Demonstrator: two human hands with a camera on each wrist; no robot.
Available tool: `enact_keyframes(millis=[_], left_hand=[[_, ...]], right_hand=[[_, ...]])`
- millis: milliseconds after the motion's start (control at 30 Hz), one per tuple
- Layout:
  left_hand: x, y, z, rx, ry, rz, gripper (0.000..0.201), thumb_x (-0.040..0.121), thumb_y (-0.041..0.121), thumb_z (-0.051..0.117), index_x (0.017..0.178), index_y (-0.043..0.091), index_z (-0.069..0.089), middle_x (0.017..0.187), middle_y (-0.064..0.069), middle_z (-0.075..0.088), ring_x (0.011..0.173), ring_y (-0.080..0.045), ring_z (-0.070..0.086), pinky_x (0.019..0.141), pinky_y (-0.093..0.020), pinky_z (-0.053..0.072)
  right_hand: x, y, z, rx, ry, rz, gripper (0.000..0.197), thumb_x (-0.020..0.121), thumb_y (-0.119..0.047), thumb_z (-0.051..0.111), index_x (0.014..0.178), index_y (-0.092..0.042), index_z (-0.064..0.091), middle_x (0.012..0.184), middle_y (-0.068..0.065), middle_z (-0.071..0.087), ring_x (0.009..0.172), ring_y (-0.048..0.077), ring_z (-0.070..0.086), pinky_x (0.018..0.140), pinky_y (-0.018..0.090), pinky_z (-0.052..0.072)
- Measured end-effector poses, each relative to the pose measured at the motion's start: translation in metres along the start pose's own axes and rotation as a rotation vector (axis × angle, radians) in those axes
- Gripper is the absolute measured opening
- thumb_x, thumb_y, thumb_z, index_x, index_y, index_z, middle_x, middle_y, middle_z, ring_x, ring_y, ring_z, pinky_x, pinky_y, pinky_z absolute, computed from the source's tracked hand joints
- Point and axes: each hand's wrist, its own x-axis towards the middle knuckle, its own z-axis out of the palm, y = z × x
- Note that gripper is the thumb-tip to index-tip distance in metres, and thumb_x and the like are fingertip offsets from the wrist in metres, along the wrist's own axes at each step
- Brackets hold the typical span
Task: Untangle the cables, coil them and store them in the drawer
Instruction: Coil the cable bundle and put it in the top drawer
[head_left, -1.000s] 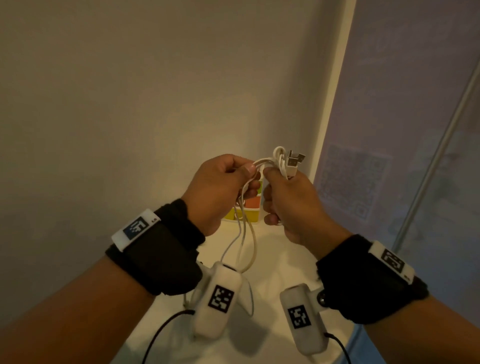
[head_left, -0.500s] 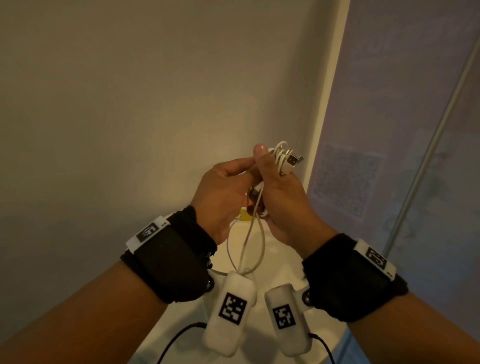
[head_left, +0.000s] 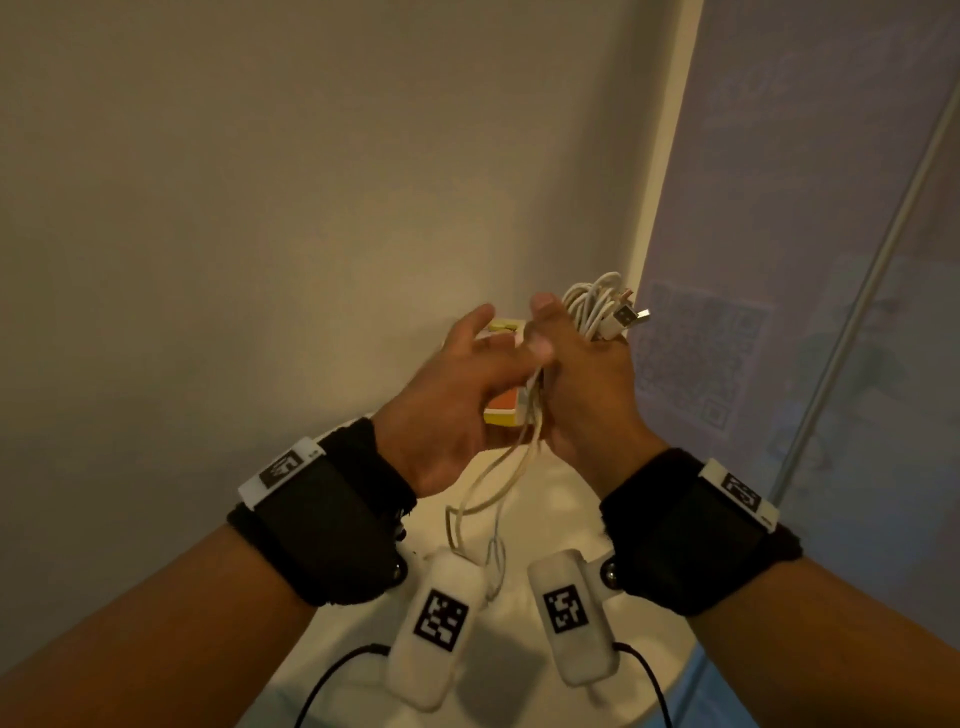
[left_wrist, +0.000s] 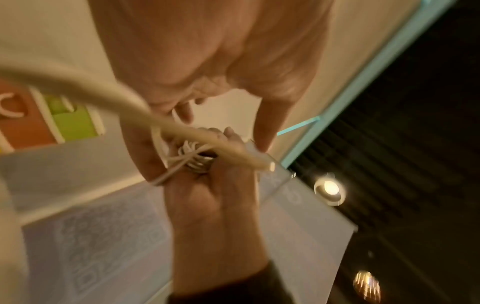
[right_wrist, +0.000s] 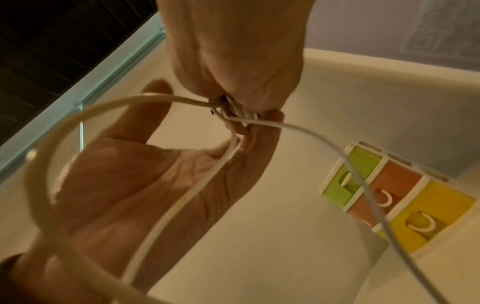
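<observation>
A white cable is wound into a coil (head_left: 597, 312) that my right hand (head_left: 587, 384) grips in its fist, chest-high above the table. Two USB plugs (head_left: 631, 317) poke out of the coil to the right. My left hand (head_left: 483, 358) is beside it with fingers spread straight and its thumb against the right hand. The loose cable (right_wrist: 182, 205) runs across the left palm, and a loop (head_left: 488, 488) hangs between my wrists. A small unit of green, orange and yellow drawers (right_wrist: 389, 195) stands on the table behind my hands, all drawers closed.
The white table top (head_left: 519, 649) ends at a plain wall behind and to the left. A frosted glass panel (head_left: 779, 260) with a slanted metal pole (head_left: 857, 322) closes off the right side. The drawer unit (head_left: 501, 410) sits in the far corner.
My left hand has gone from pinching the cable to spread fingers. The coil in my right hand has grown and the hanging loop is shorter.
</observation>
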Motion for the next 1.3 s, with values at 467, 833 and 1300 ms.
enact_keyframes(millis=[467,833,1300], left_hand=[[0.002,-0.004,-0.011,0.636,-0.157,-0.020,0.030,0.099,0.027,0.046,0.078,0.014,0.062,0.068,0.001,0.044,0.061,-0.009,0.041,0.062,-0.025,0.040],[0.004,0.039,-0.025,0.656,-0.057,0.061,0.033,0.101,0.027,0.042,0.074,0.014,0.055,0.052,0.009,0.038,0.049,-0.007,0.033,0.052,-0.024,0.034],[0.014,0.030,-0.014,0.530,0.107,0.120,0.021,0.098,0.005,0.038,0.102,0.000,0.058,0.080,-0.008,0.058,0.054,-0.010,0.040,0.054,-0.026,0.040]], right_hand=[[0.022,-0.018,-0.014,0.036,-0.008,-0.020,0.031,0.089,-0.030,0.065,0.066,-0.020,0.045,0.050,0.000,0.036,0.041,0.012,0.033,0.041,0.023,0.034],[0.010,-0.031,-0.024,-0.585,-0.264,-0.156,0.031,0.078,-0.039,0.072,0.067,-0.019,0.051,0.045,-0.009,0.048,0.040,0.005,0.043,0.041,0.023,0.040],[0.008,-0.020,-0.023,-0.902,-0.280,0.006,0.018,0.094,-0.030,0.052,0.084,-0.023,0.064,0.075,0.003,0.067,0.062,0.013,0.057,0.059,0.031,0.047]])
